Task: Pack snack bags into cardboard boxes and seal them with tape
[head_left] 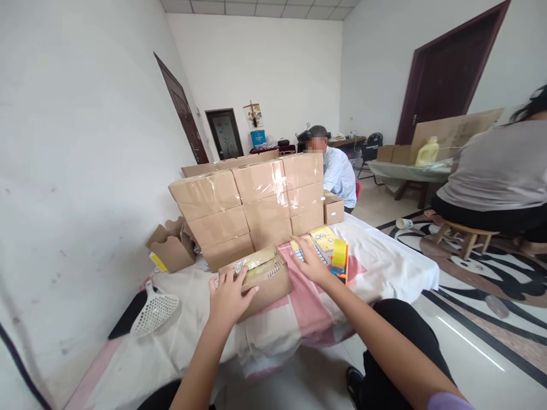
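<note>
An open cardboard box stands on the cloth-covered table in front of me. Inside it lies something in shiny clear wrapping, beside a pale piece with slots; I cannot make out its kind. Over the box's left end rests my left hand, fingers spread and touching the rim. My right hand is just off the box's right end, its fingers apart and nothing in it. To the right of that hand is an orange tape dispenser with a roll of yellow tape. Yellow printed sheets lie behind it.
Taped cardboard boxes form a stacked wall behind the open box. At left are another open carton and a white slotted scoop. One person sits behind the stack, another on a stool at right.
</note>
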A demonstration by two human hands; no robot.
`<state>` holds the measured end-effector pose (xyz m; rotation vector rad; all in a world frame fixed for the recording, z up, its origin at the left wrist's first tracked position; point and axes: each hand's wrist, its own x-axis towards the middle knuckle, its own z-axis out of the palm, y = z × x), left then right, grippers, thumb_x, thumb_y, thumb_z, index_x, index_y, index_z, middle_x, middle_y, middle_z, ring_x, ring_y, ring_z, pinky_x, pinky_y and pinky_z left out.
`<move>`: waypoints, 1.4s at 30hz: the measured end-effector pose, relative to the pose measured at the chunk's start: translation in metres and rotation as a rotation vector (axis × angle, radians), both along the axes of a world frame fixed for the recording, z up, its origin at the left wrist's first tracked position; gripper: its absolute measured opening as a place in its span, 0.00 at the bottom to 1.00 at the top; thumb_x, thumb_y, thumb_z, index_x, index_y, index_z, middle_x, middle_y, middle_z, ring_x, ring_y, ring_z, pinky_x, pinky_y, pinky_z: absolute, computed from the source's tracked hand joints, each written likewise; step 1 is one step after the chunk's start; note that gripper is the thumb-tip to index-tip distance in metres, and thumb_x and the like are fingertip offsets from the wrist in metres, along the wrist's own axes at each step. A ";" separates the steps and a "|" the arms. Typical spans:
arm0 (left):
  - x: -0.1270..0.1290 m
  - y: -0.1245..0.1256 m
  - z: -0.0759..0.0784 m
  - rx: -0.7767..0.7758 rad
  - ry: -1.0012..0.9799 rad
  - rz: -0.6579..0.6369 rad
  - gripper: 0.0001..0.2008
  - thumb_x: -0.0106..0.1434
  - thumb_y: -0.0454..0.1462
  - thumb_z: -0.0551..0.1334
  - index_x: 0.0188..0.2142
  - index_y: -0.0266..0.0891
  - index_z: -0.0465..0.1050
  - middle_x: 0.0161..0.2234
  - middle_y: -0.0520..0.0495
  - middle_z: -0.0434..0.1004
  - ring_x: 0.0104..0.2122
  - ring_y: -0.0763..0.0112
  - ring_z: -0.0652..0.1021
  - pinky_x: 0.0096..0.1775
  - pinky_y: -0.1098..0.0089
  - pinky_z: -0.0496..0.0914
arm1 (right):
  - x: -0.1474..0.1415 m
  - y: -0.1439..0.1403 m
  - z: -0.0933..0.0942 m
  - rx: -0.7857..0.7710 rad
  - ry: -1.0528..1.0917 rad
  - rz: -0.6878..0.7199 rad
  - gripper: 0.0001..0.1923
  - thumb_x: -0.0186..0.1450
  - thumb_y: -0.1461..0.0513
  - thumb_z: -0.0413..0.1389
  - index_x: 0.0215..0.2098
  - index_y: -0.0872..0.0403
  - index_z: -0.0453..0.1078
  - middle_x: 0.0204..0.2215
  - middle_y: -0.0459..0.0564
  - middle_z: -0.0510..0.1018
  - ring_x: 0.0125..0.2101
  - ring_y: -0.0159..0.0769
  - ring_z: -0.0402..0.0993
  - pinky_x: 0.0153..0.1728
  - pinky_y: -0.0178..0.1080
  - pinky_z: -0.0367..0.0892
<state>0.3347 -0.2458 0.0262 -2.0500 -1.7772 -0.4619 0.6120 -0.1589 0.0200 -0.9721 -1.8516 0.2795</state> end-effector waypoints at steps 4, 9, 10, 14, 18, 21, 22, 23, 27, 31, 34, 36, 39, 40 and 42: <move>0.004 0.006 -0.003 0.023 0.033 0.028 0.29 0.64 0.54 0.63 0.61 0.48 0.73 0.46 0.33 0.75 0.47 0.44 0.75 0.56 0.38 0.58 | 0.069 0.003 -0.005 0.022 0.207 -0.391 0.27 0.64 0.55 0.55 0.59 0.55 0.65 0.56 0.62 0.71 0.59 0.56 0.64 0.62 0.59 0.59; 0.002 0.015 -0.006 0.049 -0.086 -0.030 0.26 0.60 0.53 0.66 0.55 0.48 0.78 0.55 0.31 0.73 0.55 0.39 0.70 0.61 0.35 0.51 | 0.124 0.008 -0.035 -0.460 0.656 -0.536 0.32 0.56 0.54 0.60 0.56 0.57 0.62 0.51 0.66 0.73 0.50 0.57 0.74 0.49 0.56 0.72; 0.003 0.017 -0.006 0.036 -0.126 -0.051 0.24 0.60 0.52 0.67 0.54 0.48 0.79 0.56 0.33 0.73 0.56 0.40 0.70 0.62 0.35 0.49 | 0.126 0.007 -0.041 -0.528 0.675 -0.481 0.30 0.56 0.53 0.60 0.53 0.57 0.64 0.46 0.64 0.76 0.45 0.56 0.77 0.44 0.54 0.75; 0.005 0.020 -0.003 -0.015 -0.241 -0.085 0.20 0.58 0.50 0.68 0.50 0.50 0.80 0.54 0.37 0.76 0.53 0.43 0.73 0.65 0.37 0.42 | 0.123 -0.001 -0.057 -0.566 0.609 -0.240 0.17 0.55 0.55 0.62 0.40 0.54 0.70 0.36 0.57 0.81 0.37 0.49 0.80 0.37 0.46 0.76; 0.007 0.017 -0.003 0.058 -0.211 -0.104 0.23 0.60 0.49 0.67 0.53 0.46 0.78 0.53 0.34 0.77 0.55 0.40 0.73 0.66 0.36 0.38 | 0.115 -0.007 -0.059 -0.493 0.562 -0.167 0.17 0.52 0.52 0.66 0.32 0.54 0.70 0.30 0.51 0.79 0.34 0.45 0.77 0.35 0.44 0.74; 0.016 0.012 -0.002 0.191 -0.226 -0.161 0.23 0.62 0.48 0.66 0.55 0.45 0.76 0.59 0.33 0.74 0.61 0.39 0.68 0.66 0.38 0.33 | 0.099 -0.014 -0.053 -0.443 0.569 -0.164 0.20 0.52 0.49 0.66 0.30 0.54 0.68 0.26 0.48 0.76 0.31 0.42 0.74 0.34 0.44 0.73; 0.023 0.008 -0.001 0.228 -0.257 -0.194 0.21 0.63 0.48 0.65 0.55 0.46 0.76 0.59 0.35 0.74 0.62 0.40 0.68 0.66 0.39 0.31 | 0.091 -0.019 -0.050 -0.440 0.580 -0.130 0.21 0.54 0.47 0.66 0.32 0.54 0.69 0.27 0.48 0.76 0.31 0.42 0.74 0.34 0.43 0.73; 0.032 0.004 0.000 0.247 -0.298 -0.235 0.19 0.65 0.47 0.64 0.53 0.47 0.77 0.57 0.37 0.76 0.61 0.42 0.69 0.67 0.40 0.31 | 0.082 -0.024 -0.047 -0.441 0.593 -0.075 0.22 0.56 0.46 0.65 0.35 0.54 0.69 0.29 0.49 0.77 0.32 0.42 0.75 0.34 0.43 0.73; 0.081 -0.020 -0.004 0.028 -0.468 -0.444 0.14 0.63 0.47 0.66 0.47 0.50 0.79 0.44 0.43 0.83 0.50 0.47 0.77 0.66 0.44 0.46 | 0.042 -0.054 -0.030 -0.409 0.636 0.171 0.21 0.62 0.46 0.63 0.40 0.53 0.70 0.35 0.49 0.79 0.35 0.41 0.76 0.38 0.42 0.73; 0.121 -0.034 -0.018 -0.265 -0.683 -0.513 0.19 0.58 0.47 0.70 0.49 0.49 0.77 0.47 0.43 0.81 0.50 0.50 0.76 0.58 0.49 0.60 | 0.016 -0.077 -0.019 -0.405 0.740 0.187 0.20 0.64 0.45 0.61 0.37 0.53 0.70 0.31 0.46 0.75 0.30 0.35 0.71 0.33 0.37 0.69; 0.131 -0.031 -0.031 -0.394 -0.961 -0.528 0.13 0.57 0.45 0.70 0.40 0.45 0.79 0.43 0.43 0.79 0.48 0.54 0.77 0.53 0.57 0.67 | 0.013 -0.084 -0.020 -0.430 0.807 0.165 0.24 0.68 0.41 0.53 0.33 0.52 0.67 0.26 0.44 0.70 0.26 0.34 0.66 0.27 0.36 0.64; 0.134 -0.027 -0.037 -0.458 -1.127 -0.528 0.12 0.57 0.47 0.69 0.36 0.43 0.80 0.41 0.42 0.78 0.45 0.57 0.77 0.49 0.61 0.69 | 0.015 -0.084 -0.025 -0.402 0.768 0.145 0.26 0.70 0.40 0.48 0.30 0.51 0.64 0.24 0.44 0.68 0.24 0.33 0.63 0.26 0.37 0.61; 0.139 -0.025 -0.038 -0.483 -1.353 -0.476 0.15 0.56 0.50 0.69 0.30 0.40 0.80 0.39 0.43 0.75 0.41 0.61 0.76 0.45 0.65 0.70 | 0.019 -0.078 -0.034 -0.272 0.589 0.082 0.26 0.73 0.42 0.43 0.27 0.50 0.59 0.23 0.44 0.65 0.23 0.33 0.59 0.26 0.38 0.57; 0.142 -0.026 -0.037 -0.479 -1.429 -0.452 0.16 0.55 0.50 0.70 0.29 0.39 0.79 0.38 0.43 0.75 0.41 0.61 0.76 0.44 0.66 0.70 | 0.020 -0.074 -0.038 -0.218 0.518 0.064 0.26 0.74 0.42 0.42 0.27 0.50 0.58 0.23 0.44 0.64 0.23 0.34 0.59 0.27 0.39 0.57; 0.147 -0.028 -0.034 -0.480 -1.528 -0.416 0.17 0.54 0.51 0.70 0.28 0.39 0.77 0.37 0.44 0.75 0.41 0.62 0.76 0.44 0.67 0.70 | 0.021 -0.067 -0.043 -0.134 0.417 0.031 0.25 0.74 0.43 0.42 0.26 0.49 0.57 0.22 0.44 0.63 0.23 0.34 0.58 0.28 0.40 0.55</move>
